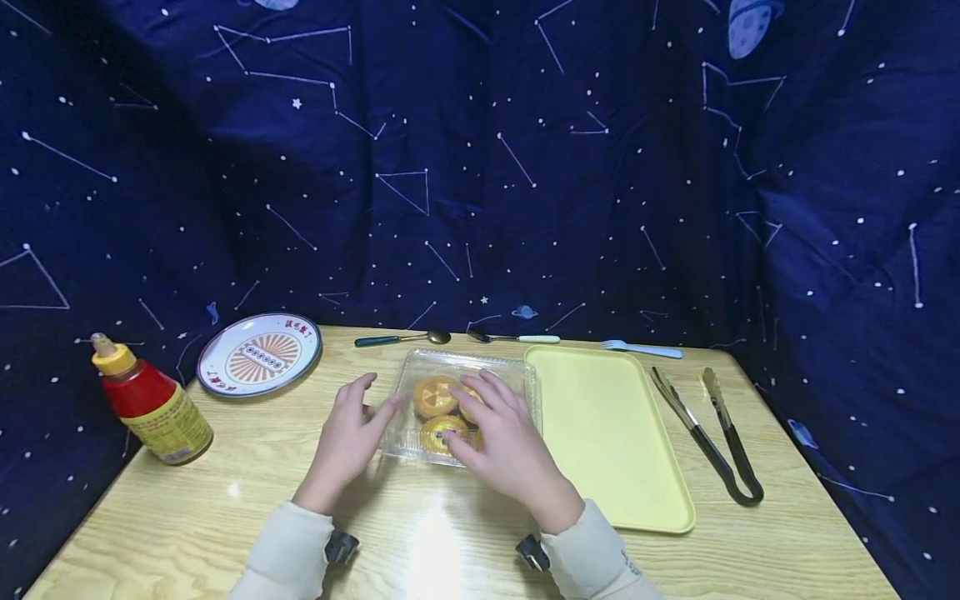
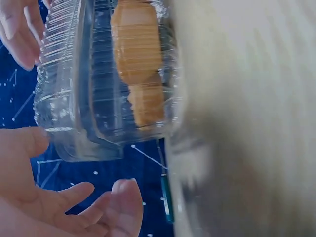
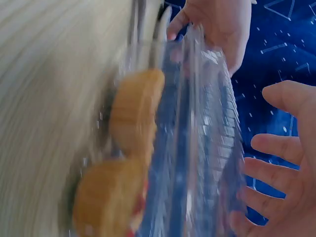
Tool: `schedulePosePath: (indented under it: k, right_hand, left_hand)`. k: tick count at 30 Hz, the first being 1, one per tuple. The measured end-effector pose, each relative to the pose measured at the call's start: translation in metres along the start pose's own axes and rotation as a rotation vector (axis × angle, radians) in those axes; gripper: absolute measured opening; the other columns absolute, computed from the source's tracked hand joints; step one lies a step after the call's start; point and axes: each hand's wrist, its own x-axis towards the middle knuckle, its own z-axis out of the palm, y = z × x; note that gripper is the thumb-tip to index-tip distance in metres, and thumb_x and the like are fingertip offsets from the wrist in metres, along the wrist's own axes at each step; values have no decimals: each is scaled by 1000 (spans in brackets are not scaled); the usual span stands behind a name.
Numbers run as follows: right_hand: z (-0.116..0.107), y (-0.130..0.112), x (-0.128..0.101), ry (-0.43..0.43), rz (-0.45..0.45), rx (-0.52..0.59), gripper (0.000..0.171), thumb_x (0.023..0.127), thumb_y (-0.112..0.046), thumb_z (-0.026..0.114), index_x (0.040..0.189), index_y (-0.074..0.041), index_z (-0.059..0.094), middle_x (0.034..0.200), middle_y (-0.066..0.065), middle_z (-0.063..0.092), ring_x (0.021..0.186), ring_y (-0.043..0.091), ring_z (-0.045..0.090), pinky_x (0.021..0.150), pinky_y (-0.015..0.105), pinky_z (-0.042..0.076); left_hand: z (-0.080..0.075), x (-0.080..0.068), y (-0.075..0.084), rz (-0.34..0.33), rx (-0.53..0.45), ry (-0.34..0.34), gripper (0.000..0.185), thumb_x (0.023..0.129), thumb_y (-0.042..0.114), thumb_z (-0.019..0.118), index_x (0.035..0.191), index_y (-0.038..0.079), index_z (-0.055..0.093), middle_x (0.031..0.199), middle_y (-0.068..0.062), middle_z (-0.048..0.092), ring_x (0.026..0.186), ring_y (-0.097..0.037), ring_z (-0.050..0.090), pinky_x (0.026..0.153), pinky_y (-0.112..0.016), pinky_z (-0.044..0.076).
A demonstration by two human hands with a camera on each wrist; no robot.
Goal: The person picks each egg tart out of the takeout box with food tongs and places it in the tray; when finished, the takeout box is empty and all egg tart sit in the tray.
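A pale wooden table (image 1: 225,500) is backed by a dark blue cloth (image 1: 480,167) printed with constellations. A glare patch, perhaps from an overhead lamp, is seen on the tabletop.

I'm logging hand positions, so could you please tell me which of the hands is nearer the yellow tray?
Right. The right hand lies over the clear pastry box, just beside the yellow tray; the left hand is at the box's far side.
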Motion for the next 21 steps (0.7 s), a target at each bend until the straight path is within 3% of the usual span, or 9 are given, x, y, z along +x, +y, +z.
schedulePosePath:
  k: [3, 9, 11, 16, 21]
  right_hand:
    - [11, -7, 7, -29, -19, -14, 53, 90, -43, 66, 133, -13, 61, 141, 8, 53, 138, 35, 37, 103, 62, 37]
    - [26, -17, 17, -117, -4, -101, 57, 91, -50, 64, 137, -17, 58, 145, 5, 49, 141, 33, 32, 105, 61, 35]
    - [28, -21, 19, -147, -5, -127, 58, 90, -52, 63, 137, -18, 58, 146, 5, 48, 142, 34, 30, 106, 61, 34]
    - [34, -31, 23, -175, -42, -190, 61, 88, -56, 66, 135, -19, 60, 146, 7, 48, 142, 37, 31, 109, 60, 32]
    - [42, -40, 25, -212, -52, -240, 63, 86, -60, 66, 137, -24, 57, 147, 6, 47, 140, 36, 33, 110, 59, 30]
  left_hand:
    - [0, -2, -5, -47, -78, -47, 64, 103, 48, 46, 147, 3, 37, 139, -20, 44, 110, -36, 57, 89, -51, 49]
    - [2, -8, -16, -217, -411, -200, 59, 105, 47, 38, 143, 2, 39, 137, -21, 45, 96, -29, 60, 74, -38, 56]
    - [3, -9, -18, -257, -473, -227, 58, 106, 47, 37, 141, 2, 42, 132, -20, 49, 91, -26, 61, 73, -36, 56]
    - [5, -11, -22, -278, -557, -293, 54, 108, 39, 30, 143, -1, 42, 117, -18, 55, 87, -21, 63, 76, -36, 58]
    - [2, -12, -27, -303, -656, -353, 51, 109, 33, 26, 146, 0, 39, 114, -15, 56, 85, -19, 62, 76, -33, 57]
